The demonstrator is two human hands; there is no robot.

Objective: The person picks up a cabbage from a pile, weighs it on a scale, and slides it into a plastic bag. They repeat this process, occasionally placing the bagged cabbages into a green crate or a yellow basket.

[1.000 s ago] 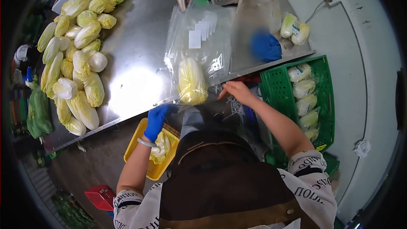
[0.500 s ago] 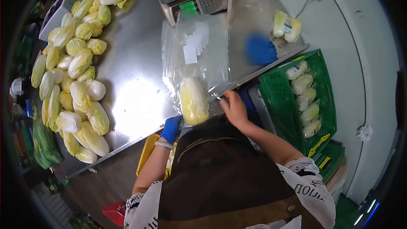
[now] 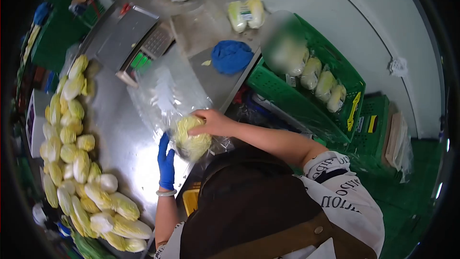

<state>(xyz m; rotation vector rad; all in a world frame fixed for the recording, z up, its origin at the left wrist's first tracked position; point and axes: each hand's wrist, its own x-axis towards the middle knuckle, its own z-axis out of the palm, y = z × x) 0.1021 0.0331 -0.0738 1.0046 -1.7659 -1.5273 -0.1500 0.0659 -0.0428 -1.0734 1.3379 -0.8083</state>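
Observation:
A napa cabbage (image 3: 192, 141) wrapped in clear plastic is at the table's near edge, its leafy end toward me. My bare right hand (image 3: 210, 123) grips it from the upper right, thumb and fingers pressed on the leaves. Along its left side, my blue-gloved left hand (image 3: 166, 163) has its fingers stretched out and apart. Just beyond lies a stack of clear plastic bags (image 3: 188, 80) with several white labels (image 3: 164, 88) on it.
Many bare napa cabbages (image 3: 81, 163) line the table's left side. A digital scale (image 3: 143, 52) stands behind the bags, and a blue cloth (image 3: 232, 56) lies to their right. Past the table edge, a green crate (image 3: 287, 100) holds several wrapped cabbages. Two packaged cabbages (image 3: 247, 14) sit farther back.
My view has turned to the right. My right hand has moved from the bag's edge onto the cabbage, which now shows its leafy end. My left hand has moved up along its left side.

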